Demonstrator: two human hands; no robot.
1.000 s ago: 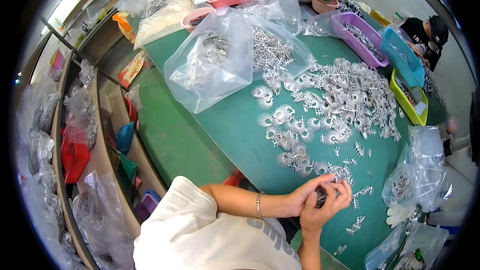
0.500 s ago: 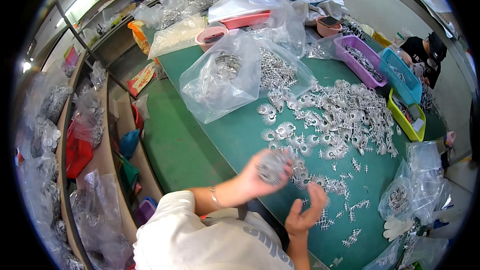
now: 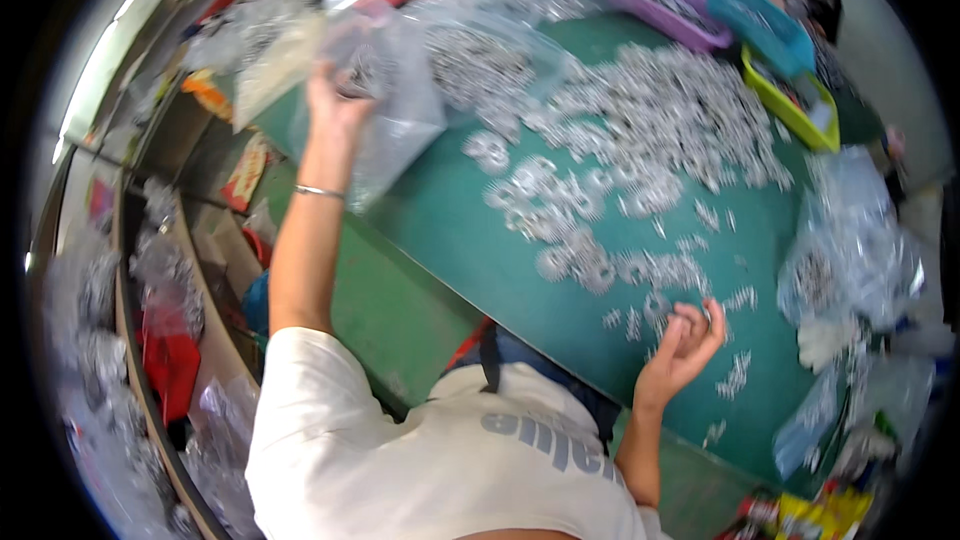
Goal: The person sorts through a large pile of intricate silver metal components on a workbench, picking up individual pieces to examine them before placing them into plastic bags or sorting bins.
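Left hand is up at the clear bag, fingers around or against a bunch of spiky silver pieces. Blur hides whether it's clamped or let go, and whether the fingers are inside the film or in front of it; can't tell.

Main risk, my read: spiky edges snag the film and drag or tear the bag. Second: a loose grip spills pieces off the table, since the bag sits right by its edge (floor's directly below).

Right hand is half curled over the near parts; can't tell if the fingertips pinch anything. A careless sweep there could mix fan-shaped pieces with small branched ones, as they lie close. Big silver heap is beyond, well apart from the left hand; interlocking teeth could tangle if pulled.
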